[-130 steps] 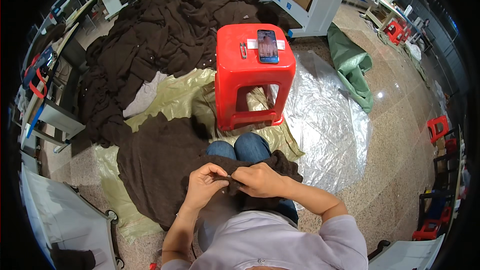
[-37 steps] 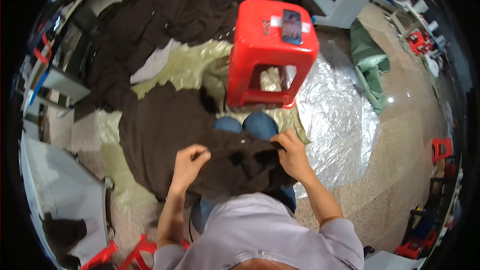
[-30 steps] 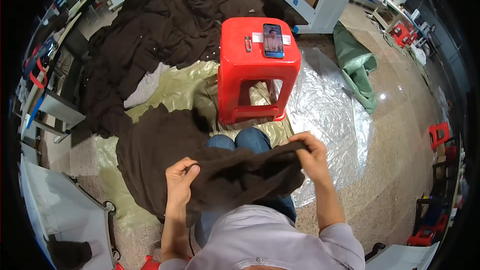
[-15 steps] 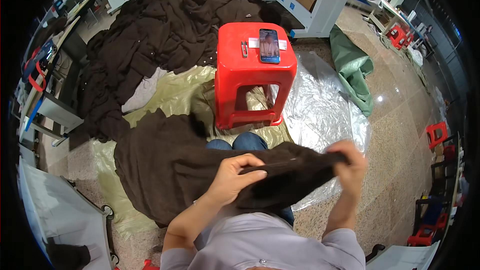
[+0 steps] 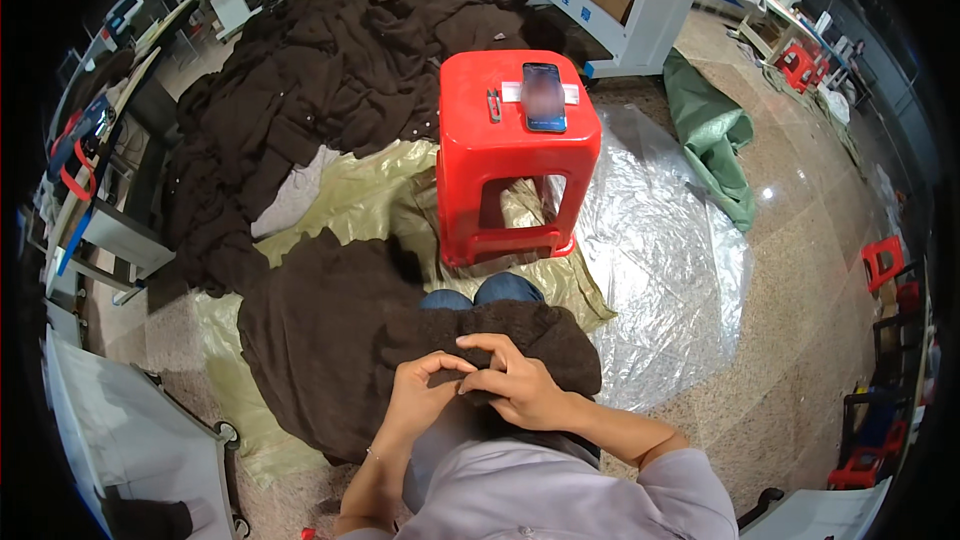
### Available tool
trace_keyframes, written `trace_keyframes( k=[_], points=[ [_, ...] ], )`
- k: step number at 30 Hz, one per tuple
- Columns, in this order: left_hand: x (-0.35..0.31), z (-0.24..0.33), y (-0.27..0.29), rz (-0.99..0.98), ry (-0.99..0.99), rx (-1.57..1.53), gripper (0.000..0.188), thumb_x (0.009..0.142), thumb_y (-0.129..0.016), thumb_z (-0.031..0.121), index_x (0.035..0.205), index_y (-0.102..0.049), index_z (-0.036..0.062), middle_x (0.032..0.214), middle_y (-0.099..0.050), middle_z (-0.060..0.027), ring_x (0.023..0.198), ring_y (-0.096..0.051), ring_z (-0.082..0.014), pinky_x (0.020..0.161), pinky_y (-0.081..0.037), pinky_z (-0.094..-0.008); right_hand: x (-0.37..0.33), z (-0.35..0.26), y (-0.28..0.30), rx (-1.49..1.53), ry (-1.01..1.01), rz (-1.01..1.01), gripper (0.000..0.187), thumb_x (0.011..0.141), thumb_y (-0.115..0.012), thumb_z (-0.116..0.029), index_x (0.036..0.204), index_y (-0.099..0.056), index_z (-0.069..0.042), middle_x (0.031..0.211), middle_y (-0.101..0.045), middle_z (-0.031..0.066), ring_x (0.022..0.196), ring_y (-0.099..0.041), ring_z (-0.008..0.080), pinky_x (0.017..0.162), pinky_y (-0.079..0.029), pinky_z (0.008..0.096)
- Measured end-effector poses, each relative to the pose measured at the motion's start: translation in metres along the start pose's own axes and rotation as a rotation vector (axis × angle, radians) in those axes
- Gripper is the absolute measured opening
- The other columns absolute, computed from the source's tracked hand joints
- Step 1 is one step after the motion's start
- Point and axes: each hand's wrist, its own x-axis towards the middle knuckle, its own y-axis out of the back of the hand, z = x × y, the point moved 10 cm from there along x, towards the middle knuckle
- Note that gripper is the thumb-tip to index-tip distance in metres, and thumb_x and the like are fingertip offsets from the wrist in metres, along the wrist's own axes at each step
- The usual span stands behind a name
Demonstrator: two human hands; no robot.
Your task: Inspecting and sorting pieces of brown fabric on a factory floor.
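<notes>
A soft dark brown cloth (image 5: 320,340) lies across my lap and spreads to the left over the plastic sheeting. My left hand (image 5: 418,390) pinches a bit of it, thumb and forefinger bent together. Fingertip to fingertip with it, my right hand (image 5: 525,392) grips the same spot, its forefinger arched above. What lies right between the fingertips is too small to make out. In front of my knees stands a red plastic stool (image 5: 520,148). A smartphone (image 5: 544,95) with a lit screen and a small pair of thread snips (image 5: 494,106) rest on its seat.
A large heap of dark brown cloth (image 5: 340,60) covers the floor at the far left. Yellowish sheeting (image 5: 225,370) and clear plastic (image 5: 660,270) lie around the stool, with green sheeting (image 5: 715,140) beyond. A wheeled white cart (image 5: 150,430) stands at near left.
My right hand has come in from the far right to meet my left hand. The cloth that was stretched between them now lies slack over my lap.
</notes>
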Motion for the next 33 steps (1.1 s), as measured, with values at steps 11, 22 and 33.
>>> trace_keyframes(
  k=[11,22,33],
  points=[
    [0.000,-0.020,0.009,0.012,0.038,0.053,0.018,0.078,-0.072,-0.009,0.095,-0.069,-0.0040,0.091,-0.070,-0.0069,0.082,-0.065,-0.0109,0.077,-0.052,-0.0236,-0.002,0.013,-0.007,0.024,-0.021,-0.131,0.038,0.066,-0.063,0.007,0.101,-0.060,-0.008,0.089,-0.058,0.0091,0.080,-0.063,0.0322,0.065,-0.051,0.0403],
    [0.004,-0.046,-0.002,0.301,0.142,-0.731,0.018,0.083,-0.055,-0.012,0.094,-0.067,-0.0050,0.081,-0.066,-0.0063,0.060,-0.054,-0.0066,0.054,-0.042,-0.0183,0.002,0.007,-0.019,0.088,-0.008,-0.150,0.038,0.067,-0.064,0.007,0.103,-0.058,-0.006,0.095,-0.058,0.0118,0.084,-0.062,0.0346,0.067,-0.051,0.0410],
    [0.010,-0.045,0.018,0.479,-0.021,-0.467,0.021,0.079,-0.058,-0.015,0.094,-0.069,-0.0049,0.083,-0.066,-0.0004,0.066,-0.055,-0.0027,0.059,-0.041,-0.0161,-0.005,0.023,-0.025,0.138,-0.053,-0.165,0.040,0.067,-0.063,0.008,0.104,-0.058,-0.004,0.097,-0.060,0.0138,0.087,-0.063,0.0365,0.070,-0.052,0.0410]
  ],
)
